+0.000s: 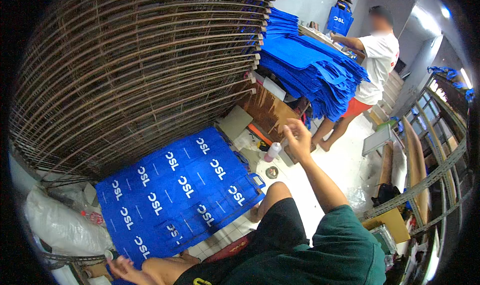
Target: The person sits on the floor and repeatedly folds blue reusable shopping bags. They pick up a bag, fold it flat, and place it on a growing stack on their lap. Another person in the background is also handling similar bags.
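Blue fabric bags with white printing [165,195] lie in close rows on a low surface before me. My left hand [125,271] is at their near left corner, slightly blurred, its fingers apart with nothing visible in them. Raised over the floor to the right of the bags is my right hand [298,140]. Its fingers bend loosely, and I see nothing held. Below and left of that hand stand a bottle with pinkish contents [272,152] and a small round dark-topped container [271,172].
A tall wire drying rack [140,60] rises over the bags. Unprinted blue bags [310,65] are piled on a table beyond, where a person in a white shirt [378,60] stands. Metal shelving [435,170] lines the right; a clear plastic sack [65,225] lies left.
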A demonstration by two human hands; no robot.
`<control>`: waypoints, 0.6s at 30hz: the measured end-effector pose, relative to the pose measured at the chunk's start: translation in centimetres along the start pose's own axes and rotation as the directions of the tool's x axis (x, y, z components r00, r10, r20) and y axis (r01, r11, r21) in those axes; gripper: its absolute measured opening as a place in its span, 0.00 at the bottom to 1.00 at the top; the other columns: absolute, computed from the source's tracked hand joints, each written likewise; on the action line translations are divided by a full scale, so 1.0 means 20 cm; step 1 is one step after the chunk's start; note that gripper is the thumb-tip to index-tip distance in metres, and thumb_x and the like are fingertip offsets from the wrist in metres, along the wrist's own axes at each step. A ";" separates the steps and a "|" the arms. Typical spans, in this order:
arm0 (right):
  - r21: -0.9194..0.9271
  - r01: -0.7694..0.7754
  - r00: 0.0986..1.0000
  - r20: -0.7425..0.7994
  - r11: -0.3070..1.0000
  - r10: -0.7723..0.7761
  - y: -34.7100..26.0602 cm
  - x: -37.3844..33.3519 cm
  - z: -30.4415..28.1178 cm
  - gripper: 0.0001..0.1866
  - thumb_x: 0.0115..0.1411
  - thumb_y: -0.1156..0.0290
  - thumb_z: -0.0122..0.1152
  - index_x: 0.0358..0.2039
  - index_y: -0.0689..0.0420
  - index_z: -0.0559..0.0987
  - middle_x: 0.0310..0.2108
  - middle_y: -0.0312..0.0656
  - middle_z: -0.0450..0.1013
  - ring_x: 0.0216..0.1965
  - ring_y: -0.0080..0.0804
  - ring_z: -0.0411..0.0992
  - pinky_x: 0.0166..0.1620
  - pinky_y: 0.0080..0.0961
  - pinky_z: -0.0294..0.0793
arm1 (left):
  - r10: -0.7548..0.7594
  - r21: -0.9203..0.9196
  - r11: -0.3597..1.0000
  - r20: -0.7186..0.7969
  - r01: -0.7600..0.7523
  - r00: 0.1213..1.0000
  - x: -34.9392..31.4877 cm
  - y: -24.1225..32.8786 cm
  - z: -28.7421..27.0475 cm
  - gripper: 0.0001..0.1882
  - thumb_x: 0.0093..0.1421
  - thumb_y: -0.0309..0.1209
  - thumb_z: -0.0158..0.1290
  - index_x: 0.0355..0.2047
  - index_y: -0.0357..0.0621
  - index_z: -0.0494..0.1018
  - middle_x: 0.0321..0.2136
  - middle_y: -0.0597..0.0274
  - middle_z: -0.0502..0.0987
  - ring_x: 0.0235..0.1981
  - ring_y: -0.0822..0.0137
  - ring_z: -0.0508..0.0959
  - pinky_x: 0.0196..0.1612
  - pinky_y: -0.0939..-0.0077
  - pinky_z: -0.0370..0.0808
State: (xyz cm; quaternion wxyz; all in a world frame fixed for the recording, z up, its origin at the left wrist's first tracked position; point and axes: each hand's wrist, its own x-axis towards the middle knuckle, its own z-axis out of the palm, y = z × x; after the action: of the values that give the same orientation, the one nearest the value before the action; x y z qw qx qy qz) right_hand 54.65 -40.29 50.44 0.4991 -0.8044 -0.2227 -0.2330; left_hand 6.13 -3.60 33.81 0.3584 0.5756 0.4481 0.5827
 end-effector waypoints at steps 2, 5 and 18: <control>0.010 -0.002 1.000 -0.005 1.000 0.002 0.11 -0.04 -0.12 0.11 0.52 0.72 0.57 0.35 0.62 0.73 0.22 0.40 0.73 0.26 0.20 0.71 0.31 0.19 0.69 | -0.124 -0.102 0.983 0.224 0.150 0.967 -0.22 0.31 0.27 0.28 0.52 0.29 0.50 0.54 0.41 0.59 0.27 0.68 0.67 0.27 0.77 0.65 0.30 0.84 0.63; -0.194 0.029 0.985 0.174 0.981 0.005 0.46 -0.27 -0.24 0.12 0.47 0.69 0.59 0.33 0.60 0.75 0.24 0.47 0.73 0.26 0.38 0.73 0.33 0.28 0.70 | -0.185 -0.168 0.921 0.602 0.350 0.777 -0.64 0.58 0.58 0.29 0.50 0.26 0.53 0.53 0.40 0.58 0.28 0.67 0.70 0.29 0.77 0.67 0.34 0.85 0.65; 0.168 -0.083 -0.087 0.981 0.982 -0.176 0.48 -1.47 0.46 0.31 0.47 0.58 0.63 0.49 0.60 0.67 0.43 0.51 0.69 0.46 0.44 0.68 0.48 0.34 0.65 | -0.149 0.160 0.953 0.987 -0.257 0.065 -1.40 0.07 0.47 0.26 0.51 0.42 0.52 0.49 0.48 0.63 0.35 0.53 0.75 0.37 0.53 0.74 0.37 0.60 0.71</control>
State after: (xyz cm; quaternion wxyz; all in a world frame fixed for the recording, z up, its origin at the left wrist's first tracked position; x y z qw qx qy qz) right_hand 38.43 -39.46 22.54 0.2330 -0.6589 -0.5650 0.4387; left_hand 17.82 -29.09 24.74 0.4545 0.8791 0.1401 -0.0297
